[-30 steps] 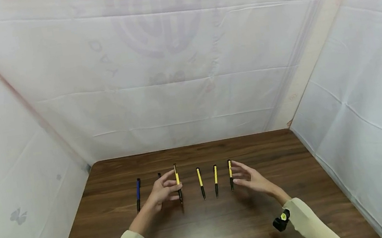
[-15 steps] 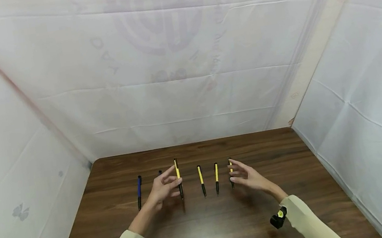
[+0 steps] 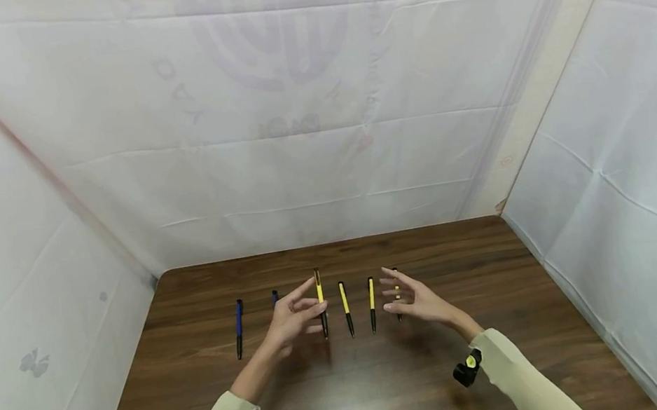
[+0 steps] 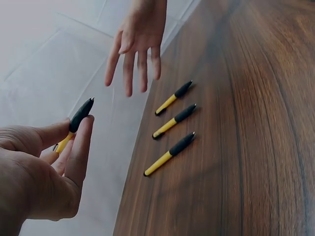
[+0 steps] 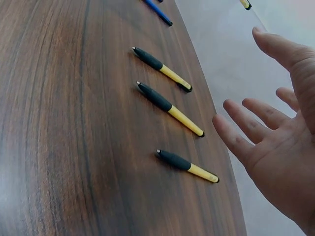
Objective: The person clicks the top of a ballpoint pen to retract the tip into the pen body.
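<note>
Yellow pen [image 3: 319, 297] pinched in the left hand [image 3: 290, 318], raised over a wooden table [image 3: 345, 401].

The left hand's thumb and fingertips grip the yellow pen near its middle, off the table, its long axis running away from the person, black grip end nearer the body. The right hand [image 3: 411, 300] hovers with fingers spread and holding nothing, well apart from the held pen; the left hand is plainly nearer. Between the two hands lie two more yellow pens [image 3: 345, 305], parallel to it; a third [image 3: 396, 290] sits partly hidden behind the right hand's fingers. Beyond the left hand's outer side lies a blue pen [image 3: 237, 326], pointing the same way.
</note>
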